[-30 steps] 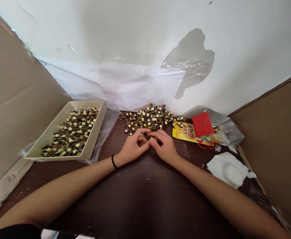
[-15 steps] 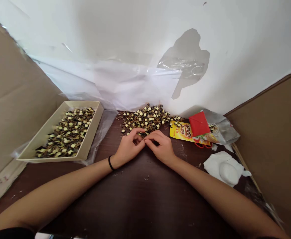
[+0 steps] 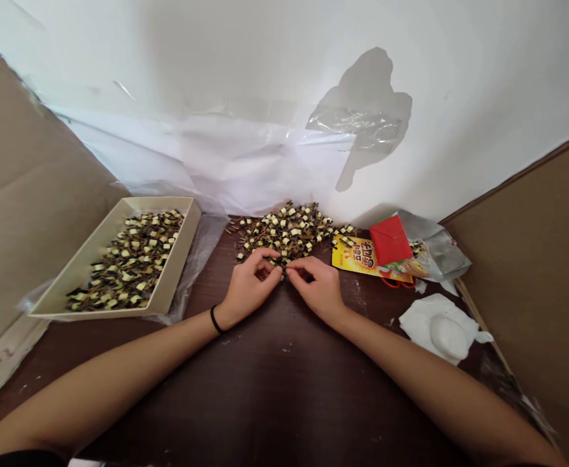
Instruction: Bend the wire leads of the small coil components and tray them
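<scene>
My left hand [image 3: 249, 285], with a black band at the wrist, is curled with thumb and fingers drawn in. My right hand [image 3: 319, 288] faces it, thumb and forefinger pinched together. A narrow gap separates the two sets of fingertips. Whatever they grip is too small to make out against the parts behind. Just beyond the fingers spreads a heap of small black parts with pale yellow blocks and thin brownish wires [image 3: 291, 227]. More of the same lie in a cream shallow box [image 3: 168, 279] to the left.
Clear plastic sheeting [image 3: 201, 243] lies under and beside the box. On the right are a yellow snack packet [image 3: 352, 256], a red paper square [image 3: 390, 240], red-handled scissors [image 3: 398, 283], a silver bag [image 3: 442, 250] and crumpled white tissue [image 3: 430, 314]. Cardboard walls [image 3: 537, 259] flank the brown table [image 3: 275, 389].
My fingertips were touching and have drawn slightly apart. The view has shifted a little; the heap and box look the same.
</scene>
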Available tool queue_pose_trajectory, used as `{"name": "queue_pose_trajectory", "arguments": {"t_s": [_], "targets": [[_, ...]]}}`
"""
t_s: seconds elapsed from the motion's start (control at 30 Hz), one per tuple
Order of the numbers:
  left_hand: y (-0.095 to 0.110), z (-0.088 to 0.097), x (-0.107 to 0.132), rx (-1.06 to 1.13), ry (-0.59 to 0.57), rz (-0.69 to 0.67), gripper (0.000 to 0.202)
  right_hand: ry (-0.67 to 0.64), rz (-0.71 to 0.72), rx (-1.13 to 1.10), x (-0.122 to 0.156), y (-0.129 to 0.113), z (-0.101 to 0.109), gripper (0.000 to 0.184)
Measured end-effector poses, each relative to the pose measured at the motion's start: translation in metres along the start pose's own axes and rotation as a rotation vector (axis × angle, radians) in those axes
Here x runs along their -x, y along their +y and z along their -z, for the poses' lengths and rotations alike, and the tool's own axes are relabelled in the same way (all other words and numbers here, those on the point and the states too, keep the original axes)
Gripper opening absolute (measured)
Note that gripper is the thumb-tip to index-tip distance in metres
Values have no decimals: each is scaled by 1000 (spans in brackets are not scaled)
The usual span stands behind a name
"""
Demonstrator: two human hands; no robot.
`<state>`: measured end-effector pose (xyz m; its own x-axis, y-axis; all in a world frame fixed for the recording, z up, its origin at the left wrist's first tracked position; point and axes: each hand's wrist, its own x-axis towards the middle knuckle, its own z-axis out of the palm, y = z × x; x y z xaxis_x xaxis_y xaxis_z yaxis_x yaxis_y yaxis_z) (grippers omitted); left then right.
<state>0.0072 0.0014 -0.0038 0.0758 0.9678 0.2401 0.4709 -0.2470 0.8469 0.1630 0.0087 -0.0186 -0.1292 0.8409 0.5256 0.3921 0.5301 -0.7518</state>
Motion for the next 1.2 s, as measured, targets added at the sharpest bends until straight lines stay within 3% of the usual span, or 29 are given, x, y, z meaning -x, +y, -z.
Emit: {"name": "queue_pose_trajectory", "arguments": {"t_s": [0.17,0.6,0.93,1.2], "targets": [[0,-1,0,-15,-2,-15,18,-30,-63,17,0,0,-1,11],[1,-1,-1,-62,-32,22,19,-132,-49,-32,-1,2,-1,13],[0,1,-3,139,-105,119,25,-213,-182,-185,-5,8,0,10],[-4,1,-4,219,-120,119,22,-271,-264,-270,-6,9,0,10]]}}
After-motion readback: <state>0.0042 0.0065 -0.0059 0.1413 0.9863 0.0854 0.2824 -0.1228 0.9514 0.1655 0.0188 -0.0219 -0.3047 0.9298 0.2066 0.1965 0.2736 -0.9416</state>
